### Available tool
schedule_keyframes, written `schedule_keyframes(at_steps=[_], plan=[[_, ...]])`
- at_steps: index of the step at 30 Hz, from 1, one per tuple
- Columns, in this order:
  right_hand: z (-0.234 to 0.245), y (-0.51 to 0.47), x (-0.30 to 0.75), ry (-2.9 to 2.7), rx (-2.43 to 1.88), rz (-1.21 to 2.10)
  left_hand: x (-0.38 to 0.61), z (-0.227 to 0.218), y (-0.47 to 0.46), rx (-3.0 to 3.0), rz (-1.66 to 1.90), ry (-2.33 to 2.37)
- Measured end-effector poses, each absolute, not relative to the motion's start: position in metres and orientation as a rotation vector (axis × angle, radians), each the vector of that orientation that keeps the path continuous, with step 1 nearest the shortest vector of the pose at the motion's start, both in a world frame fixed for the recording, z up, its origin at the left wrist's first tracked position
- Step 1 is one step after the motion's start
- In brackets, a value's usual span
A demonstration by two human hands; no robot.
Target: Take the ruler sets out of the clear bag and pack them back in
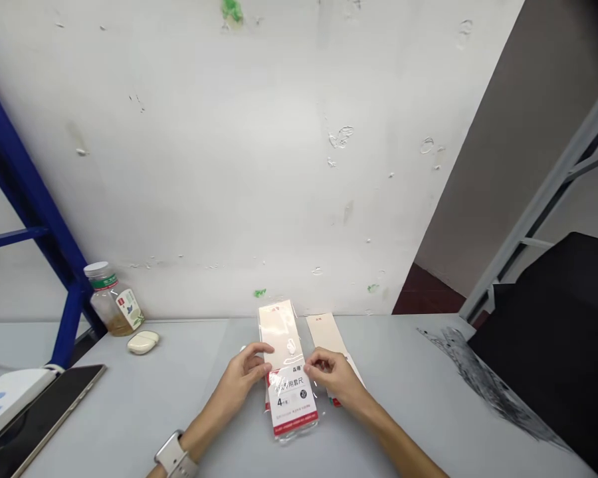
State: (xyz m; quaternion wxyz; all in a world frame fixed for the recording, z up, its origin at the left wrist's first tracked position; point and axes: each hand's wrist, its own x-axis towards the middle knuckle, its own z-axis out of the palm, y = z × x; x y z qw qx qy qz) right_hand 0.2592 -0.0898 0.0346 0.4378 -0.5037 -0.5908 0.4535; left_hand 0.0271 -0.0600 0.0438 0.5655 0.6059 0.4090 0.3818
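Observation:
A long clear plastic packet (286,368) with a beige card insert and a red-edged label lies on the grey table (179,411). My left hand (242,377) pinches its left edge near the middle, fingers closed on it. My right hand (331,375) pinches the right edge at the same height. A second beige packet (326,332) lies just to the right, partly under my right hand. A watch with a pale strap (175,457) sits on my left wrist.
A plastic bottle (112,299) with amber liquid stands at the back left by a blue metal frame (40,219). A small cream case (142,342) lies near it. A dark tablet (40,418) lies at the front left. Dark scuffing (483,378) marks the table's right edge.

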Motion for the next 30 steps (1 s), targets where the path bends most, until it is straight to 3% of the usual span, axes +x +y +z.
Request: schedule_keyframes(at_steps=[12, 22, 30], plan=[[0.034, -0.089, 0.26, -1.423, -1.184, 1.292, 0.024, 0.037, -0.054, 1.463, 0.895, 0.93], [0.029, -0.082, 0.271, -1.446, -1.257, 1.141, 0.008, 0.044, -0.047, 1.619, 0.903, 1.011], [0.02, -0.062, 0.335, -1.427, -1.594, 0.854, -0.025, 0.044, -0.025, 1.6, 1.061, 1.489]])
